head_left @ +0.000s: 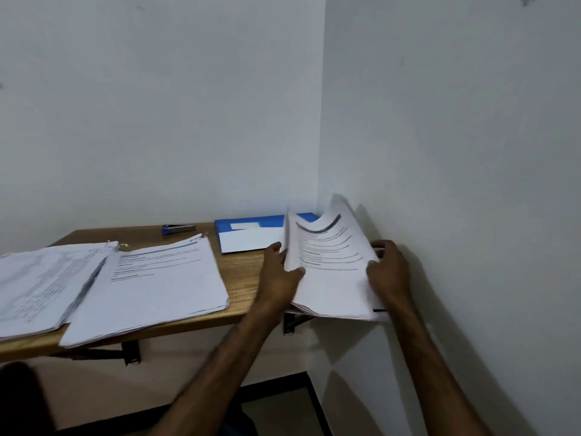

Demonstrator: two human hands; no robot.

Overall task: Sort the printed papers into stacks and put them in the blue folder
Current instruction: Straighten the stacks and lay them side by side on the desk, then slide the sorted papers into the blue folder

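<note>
L hand (280, 269) & R hand (389, 272) each grip a side edge of the paper bundle (330, 278), fingers curled round it, top sheets bowed up, at the table's (243, 275) right end. Blue folder (251, 222) lies flat just behind.

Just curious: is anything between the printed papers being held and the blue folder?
Nothing stands between them. The curled bundle of printed white papers, gripped by left hand and right hand, is right in front of the flat blue folder; a white sheet seems to lie on it.
</note>
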